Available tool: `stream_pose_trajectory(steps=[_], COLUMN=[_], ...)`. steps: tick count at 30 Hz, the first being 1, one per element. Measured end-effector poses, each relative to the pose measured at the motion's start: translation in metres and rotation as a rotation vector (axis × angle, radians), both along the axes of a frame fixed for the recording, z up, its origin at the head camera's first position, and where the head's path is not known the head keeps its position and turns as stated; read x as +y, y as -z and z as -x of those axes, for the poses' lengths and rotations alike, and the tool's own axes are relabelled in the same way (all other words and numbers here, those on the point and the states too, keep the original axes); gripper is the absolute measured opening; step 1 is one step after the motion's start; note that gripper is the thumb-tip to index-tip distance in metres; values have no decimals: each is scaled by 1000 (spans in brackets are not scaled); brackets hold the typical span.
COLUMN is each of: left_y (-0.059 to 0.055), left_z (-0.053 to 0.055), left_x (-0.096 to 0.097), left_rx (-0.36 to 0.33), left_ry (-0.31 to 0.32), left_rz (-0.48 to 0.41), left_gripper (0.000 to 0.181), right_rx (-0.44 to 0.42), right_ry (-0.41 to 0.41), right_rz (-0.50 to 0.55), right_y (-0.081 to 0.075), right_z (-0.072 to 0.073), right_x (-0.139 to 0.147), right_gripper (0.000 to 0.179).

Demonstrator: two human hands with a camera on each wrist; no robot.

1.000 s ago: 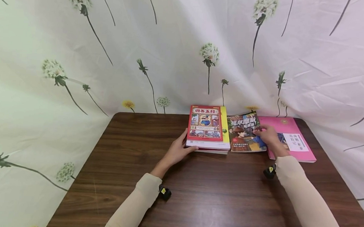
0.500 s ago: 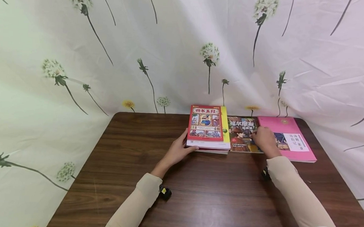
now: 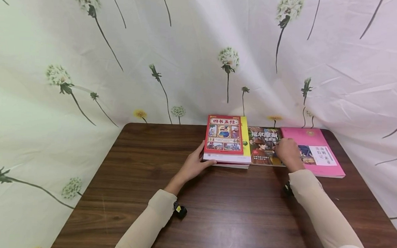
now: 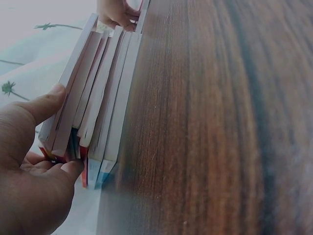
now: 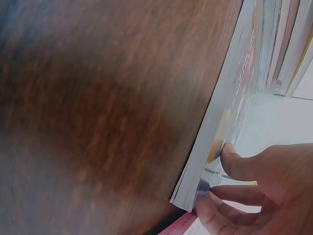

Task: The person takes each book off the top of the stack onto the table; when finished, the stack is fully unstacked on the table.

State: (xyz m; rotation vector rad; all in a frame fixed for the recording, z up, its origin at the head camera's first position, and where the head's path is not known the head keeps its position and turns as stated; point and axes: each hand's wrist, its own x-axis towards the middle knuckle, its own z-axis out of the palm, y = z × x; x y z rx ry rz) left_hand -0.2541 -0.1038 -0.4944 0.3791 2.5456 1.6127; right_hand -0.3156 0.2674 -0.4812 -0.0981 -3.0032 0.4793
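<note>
My left hand grips the near left corner of a stack of books. A red-covered book with cartoon panels lies on top, over a yellow one. In the left wrist view, the thumb presses the page edges and the other fingers curl at the spines. Right of the stack a thin illustrated paperback lies flat on the table. My right hand pinches its right edge, thumb on the cover and fingers at the side, near the corner.
A pink book with a white title panel lies right of the paperback, partly behind the right hand. The brown wooden table stretches toward me. Behind it hangs a white curtain printed with dandelions.
The paperback, tilted with its right side raised a second ago, now lies flat and slightly further left, beside the stack. The right hand moved left and down with it. The left hand stayed.
</note>
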Motion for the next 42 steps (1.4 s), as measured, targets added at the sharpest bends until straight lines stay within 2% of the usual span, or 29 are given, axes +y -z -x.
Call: stream_pose_trajectory(steps=[5,9,13,18,21,26,32,37,42], left_y=[0,-1,-1,-2,-2,-1,0,1,2], left_z=[1,0,0,0,-1,-1,-1,0,0], left_x=[1,1,0,0,0,1,1,2,1], left_rx=[-7,-10,-15,-17,-17,-12,-11,-10,-15], left_ry=[-6,-4,-7,-14,-13,-11,-15,-11,-15], left_rz=[-4,0,-5,-16,-17,-17,-20,-14,-13], left_gripper=[101,101,101,101,101,101,101,101,101], right_rx=[18,63,37,-117,-203,-241,-244,-224,-225], right_ry=[-4,-63,-179,-321,-390,-457,-434,-453,-468], right_rz=[-9,19,170,446,577,654,640,684,683], right_y=[-1,-6,-19,-36,-38,-28,-8,7,12], right_z=[-2,-3,-5,-14,-22,-38,-51,-53,-53], right_x=[1,3,-1,-12,-20,-35,-53,-56,-57], right_gripper=[37,31,34,56,70,90,109,108,103])
